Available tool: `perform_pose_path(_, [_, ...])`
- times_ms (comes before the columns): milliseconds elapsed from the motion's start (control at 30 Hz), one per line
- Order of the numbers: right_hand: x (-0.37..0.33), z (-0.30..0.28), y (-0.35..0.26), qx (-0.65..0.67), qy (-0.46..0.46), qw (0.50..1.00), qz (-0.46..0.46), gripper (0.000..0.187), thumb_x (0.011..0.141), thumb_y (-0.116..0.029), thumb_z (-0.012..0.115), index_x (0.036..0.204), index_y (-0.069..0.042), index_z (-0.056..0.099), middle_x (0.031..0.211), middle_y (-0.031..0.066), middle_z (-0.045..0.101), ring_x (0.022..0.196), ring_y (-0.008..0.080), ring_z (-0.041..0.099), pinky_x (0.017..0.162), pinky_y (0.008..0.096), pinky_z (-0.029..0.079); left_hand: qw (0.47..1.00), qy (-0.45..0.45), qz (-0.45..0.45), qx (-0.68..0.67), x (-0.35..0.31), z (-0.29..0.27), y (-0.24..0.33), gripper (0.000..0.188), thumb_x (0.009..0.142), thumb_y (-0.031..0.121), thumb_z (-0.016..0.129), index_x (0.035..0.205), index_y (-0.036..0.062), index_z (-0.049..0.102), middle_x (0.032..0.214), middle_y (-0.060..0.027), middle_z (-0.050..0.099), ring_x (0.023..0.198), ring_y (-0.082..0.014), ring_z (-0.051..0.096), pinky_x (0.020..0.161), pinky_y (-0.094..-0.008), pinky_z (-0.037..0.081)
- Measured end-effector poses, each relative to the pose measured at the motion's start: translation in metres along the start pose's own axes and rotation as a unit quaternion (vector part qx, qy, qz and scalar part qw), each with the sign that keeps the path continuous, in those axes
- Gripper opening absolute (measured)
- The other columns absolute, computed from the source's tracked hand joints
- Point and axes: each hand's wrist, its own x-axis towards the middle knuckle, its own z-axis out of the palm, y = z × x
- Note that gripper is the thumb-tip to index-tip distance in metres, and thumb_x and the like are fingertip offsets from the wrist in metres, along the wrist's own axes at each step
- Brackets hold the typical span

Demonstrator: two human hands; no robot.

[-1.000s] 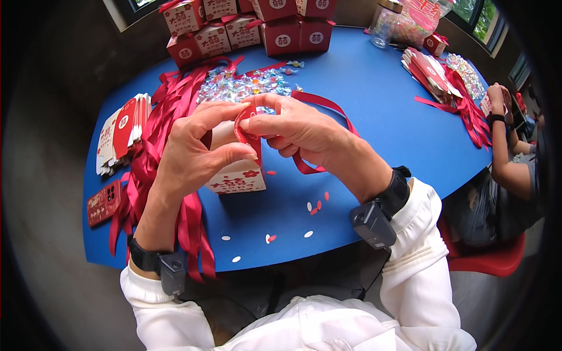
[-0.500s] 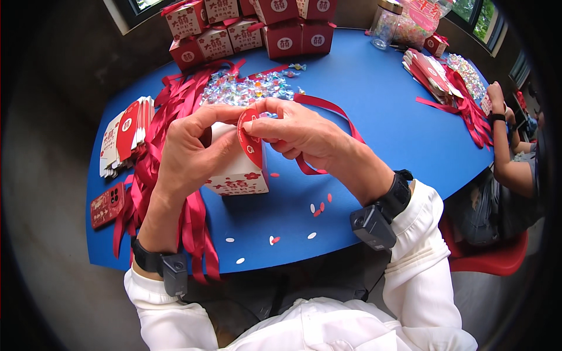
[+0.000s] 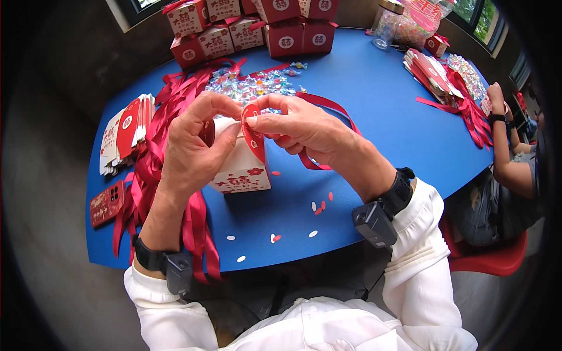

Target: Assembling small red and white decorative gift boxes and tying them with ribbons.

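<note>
A white box (image 3: 241, 175) with red flower print stands on the blue table in front of me, its rounded red top flaps raised. My right hand (image 3: 310, 126) pinches the near red flap (image 3: 253, 137) between thumb and fingers. Curled round the top from the left, my left hand (image 3: 196, 137) has thumb and index finger closing on the flaps' edges; its other fingers are partly hidden behind the box. A dark red ribbon (image 3: 331, 105) loops out to the right of the box, beside my right hand.
Wrapped candies (image 3: 252, 86) lie behind the box. Many red ribbons (image 3: 158, 149) trail down the left, near flat folded boxes (image 3: 126, 134) and a red phone (image 3: 108, 203). Finished boxes (image 3: 281, 38) are stacked behind. Small paper ovals (image 3: 313, 233) dot the near table. Another person's arm (image 3: 503, 134) is at right.
Both hands stay at the box's top. My left index finger has bent slightly more, and the red flap under my right thumb has shifted slightly to the right.
</note>
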Motion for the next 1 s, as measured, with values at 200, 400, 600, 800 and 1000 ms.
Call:
perform_pose_path(200, [0.0, 0.001, -0.001, -0.007, 0.01, 1.0, 0.007, 0.052, 0.081, -0.038, 0.076, 0.117, -0.006, 0.058, 0.085, 0.0011, 0.056, 0.066, 0.0052, 0.043, 0.049, 0.0206, 0.027, 0.999, -0.007, 0.034, -0.012, 0.002, 0.001, 0.006, 0.02, 0.083, -0.005, 0.071, 0.103, 0.0016, 0.069, 0.101, -0.0066, 0.071, 0.094, -0.0113, 0.066, 0.077, -0.0251, 0.053])
perform_pose_path(400, [-0.001, 0.002, -0.001, -0.008, 0.016, 1.0, 0.012, 0.047, 0.081, -0.036, 0.073, 0.116, -0.007, 0.058, 0.085, 0.0001, 0.056, 0.067, 0.0051, 0.042, 0.05, 0.0211, 0.027, 0.992, 0.014, 0.091, 0.092, 0.0, 0.0, 0.006, 0.018, 0.08, -0.005, 0.074, 0.097, 0.0016, 0.072, 0.102, -0.0122, 0.072, 0.097, -0.0194, 0.07, 0.085, -0.0305, 0.055])
perform_pose_path(600, [-0.001, 0.005, 0.0, 0.007, 0.02, 1.0, 0.016, 0.046, 0.082, -0.034, 0.072, 0.116, -0.006, 0.057, 0.084, -0.0005, 0.055, 0.067, 0.0049, 0.041, 0.05, 0.0216, 0.027, 0.97, 0.022, 0.179, 0.161, 0.0, 0.001, 0.004, 0.017, 0.078, -0.006, 0.074, 0.093, 0.0027, 0.07, 0.098, -0.0115, 0.073, 0.097, -0.0263, 0.072, 0.098, -0.0439, 0.052])
perform_pose_path(800, [0.0, 0.003, 0.0, 0.004, 0.01, 1.0, 0.019, 0.049, 0.082, -0.035, 0.073, 0.118, -0.006, 0.057, 0.084, 0.0003, 0.055, 0.065, 0.0052, 0.042, 0.05, 0.0219, 0.028, 0.971, -0.003, 0.159, 0.176, 0.001, 0.002, 0.006, 0.015, 0.08, -0.005, 0.07, 0.093, 0.0028, 0.065, 0.1, -0.0138, 0.073, 0.096, -0.0257, 0.071, 0.099, -0.0439, 0.05])
perform_pose_path(1000, [-0.002, 0.007, 0.001, -0.122, 0.029, 0.985, -0.115, 0.059, 0.087, -0.036, 0.072, 0.132, -0.002, 0.054, 0.087, 0.0054, 0.062, 0.076, 0.0107, 0.059, 0.063, 0.0237, 0.047, 0.999, 0.008, 0.034, 0.018, -0.003, 0.005, 0.002, 0.011, 0.082, -0.005, 0.065, 0.087, 0.0016, 0.057, 0.107, -0.0102, 0.068, 0.07, -0.0064, 0.059, 0.061, -0.0237, 0.048])
